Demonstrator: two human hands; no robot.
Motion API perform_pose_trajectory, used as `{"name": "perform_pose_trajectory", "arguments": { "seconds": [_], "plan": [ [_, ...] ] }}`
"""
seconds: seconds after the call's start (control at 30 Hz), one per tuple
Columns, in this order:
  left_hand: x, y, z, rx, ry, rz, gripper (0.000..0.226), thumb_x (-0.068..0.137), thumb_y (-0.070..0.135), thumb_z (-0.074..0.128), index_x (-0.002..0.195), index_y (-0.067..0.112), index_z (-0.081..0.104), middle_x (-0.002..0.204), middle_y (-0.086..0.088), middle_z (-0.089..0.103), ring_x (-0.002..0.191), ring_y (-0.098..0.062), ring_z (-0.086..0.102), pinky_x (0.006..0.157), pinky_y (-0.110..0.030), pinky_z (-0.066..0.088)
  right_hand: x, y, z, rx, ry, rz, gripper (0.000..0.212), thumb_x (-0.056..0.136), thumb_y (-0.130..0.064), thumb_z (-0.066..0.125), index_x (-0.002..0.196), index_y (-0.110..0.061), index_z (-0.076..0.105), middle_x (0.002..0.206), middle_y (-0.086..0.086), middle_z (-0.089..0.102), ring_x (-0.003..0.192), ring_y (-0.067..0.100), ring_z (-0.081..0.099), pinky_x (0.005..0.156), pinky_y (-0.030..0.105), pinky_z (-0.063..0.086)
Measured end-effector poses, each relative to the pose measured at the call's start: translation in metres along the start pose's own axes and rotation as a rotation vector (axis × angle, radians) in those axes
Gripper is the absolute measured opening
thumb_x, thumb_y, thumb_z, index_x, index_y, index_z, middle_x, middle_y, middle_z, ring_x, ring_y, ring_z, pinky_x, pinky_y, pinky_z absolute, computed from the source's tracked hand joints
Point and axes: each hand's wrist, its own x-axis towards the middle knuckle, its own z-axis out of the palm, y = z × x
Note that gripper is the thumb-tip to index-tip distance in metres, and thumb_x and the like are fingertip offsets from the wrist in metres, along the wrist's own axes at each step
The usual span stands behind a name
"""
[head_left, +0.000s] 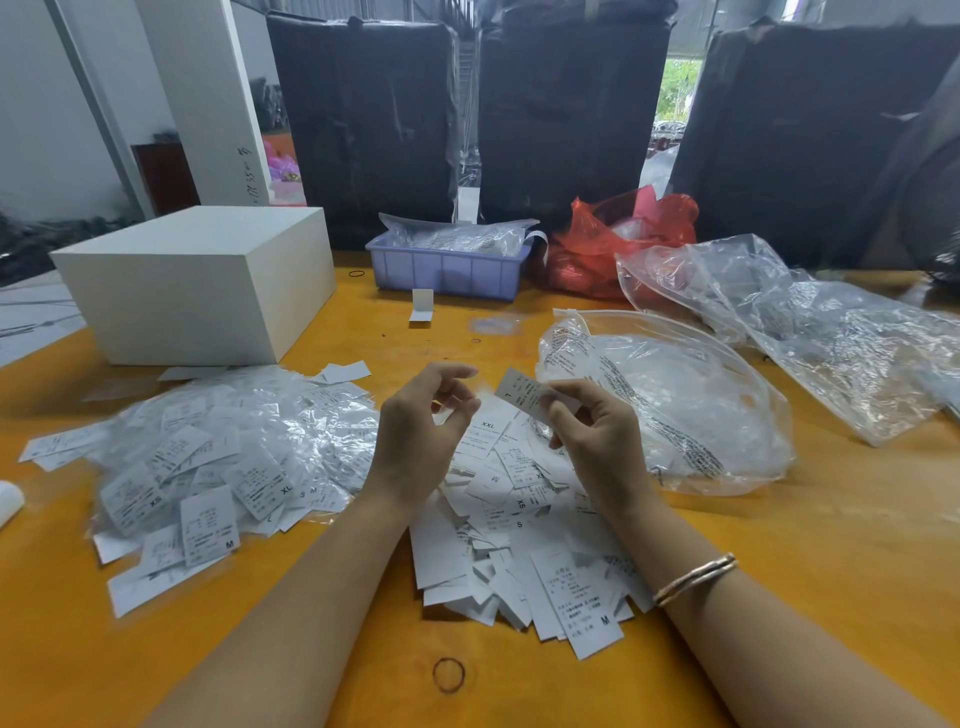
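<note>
both your forearms come in from 6 o'clock and meet over the middle of the table (779, 545). your left hand (423, 436) is raised with the wrist bent and the fingers curled toward the thumb. the tips are blurred, so i cannot tell whether they pinch anything. your right hand (589, 436) is turned palm inward and pinches one white label (522, 391), marked l, between thumb and fingertips. the label is tilted in the air at 1 o'clock of the left hand. two bangles (696, 578) sit on your right wrist.

you have two heaps: one of loose labels (519, 525) right under your hands, reaching toward 6 o'clock, and one of bagged labels (223, 462) at 9 o'clock. one white box (197, 280) stands at 10 o'clock, one blue tray (447, 270) at 12 and one red bag (613, 239) at 1. one clear zip bag (670, 410) lies just beside your right hand at 3 o'clock, with crumpled clear bags (831, 338) beyond it at 2. one rubber band (448, 674) lies at 6 o'clock and a second rubber band (357, 273) lies near the tray. three black bales (363, 114) stand behind at 12.
</note>
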Motion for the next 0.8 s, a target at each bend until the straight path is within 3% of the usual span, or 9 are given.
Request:
{"name": "perform_pose_trajectory", "arguments": {
  "seconds": [0.1,0.2,0.33,0.57,0.67,0.8],
  "plan": [
    [-0.0002,-0.001,-0.0001,-0.019,-0.021,-0.006,0.028,0.08,0.002,0.07,0.107,0.005,0.063,0.081,0.005,0.063,0.078,0.002,0.057,0.073,-0.002,0.041,-0.0008,0.001,0.0007,-0.078,-0.039,-0.058,0.026,0.083,0.006,0.059,0.087,-0.019,0.065,0.069,-0.006,0.062,0.051,0.002,0.054,0.051,0.017,0.046],
    [-0.0005,-0.0026,0.0001,-0.06,-0.092,-0.029,0.026,0.081,0.005,0.07,0.107,0.009,0.064,0.081,0.015,0.061,0.08,0.007,0.059,0.076,-0.002,0.041,-0.0003,0.0039,0.0015,-0.177,-0.068,-0.082,0.022,0.081,0.008,0.059,0.089,-0.009,0.068,0.075,-0.003,0.063,0.06,0.006,0.054,0.055,0.023,0.046],
    [-0.0018,-0.0052,0.0012,-0.134,-0.22,-0.072,0.021,0.082,0.006,0.07,0.097,0.021,0.065,0.082,0.013,0.065,0.083,0.009,0.061,0.079,-0.007,0.046,0.0,0.0035,0.0006,-0.304,-0.079,-0.15,0.02,0.075,0.006,0.056,0.083,-0.003,0.072,0.075,0.001,0.062,0.063,0.006,0.052,0.057,0.011,0.039],
    [-0.0015,-0.0047,0.0006,-0.194,-0.247,-0.103,0.025,0.082,0.009,0.071,0.096,0.028,0.064,0.079,0.018,0.066,0.078,0.004,0.063,0.075,-0.008,0.046,0.0025,0.0039,-0.0031,-0.442,-0.153,-0.209,0.02,0.074,0.011,0.058,0.081,0.0,0.074,0.074,0.009,0.064,0.059,0.014,0.052,0.051,0.013,0.039],
    [-0.0024,-0.0036,0.0006,-0.207,-0.267,-0.109,0.028,0.081,0.009,0.071,0.092,0.034,0.063,0.081,0.019,0.066,0.082,0.006,0.064,0.078,-0.01,0.049,0.0017,0.005,-0.0034,-0.473,-0.195,-0.235,0.019,0.074,0.009,0.059,0.081,0.0,0.074,0.072,0.005,0.061,0.057,0.008,0.049,0.053,0.009,0.038],
    [-0.0023,-0.0025,0.0001,-0.19,-0.289,-0.096,0.027,0.08,0.014,0.073,0.089,0.036,0.062,0.08,0.019,0.066,0.079,0.005,0.064,0.074,-0.011,0.05,0.0005,0.0034,-0.0021,-0.477,-0.192,-0.281,0.03,0.076,0.008,0.057,0.101,-0.002,0.07,0.077,0.001,0.06,0.06,0.011,0.05,0.058,0.006,0.038]
  ]
}}
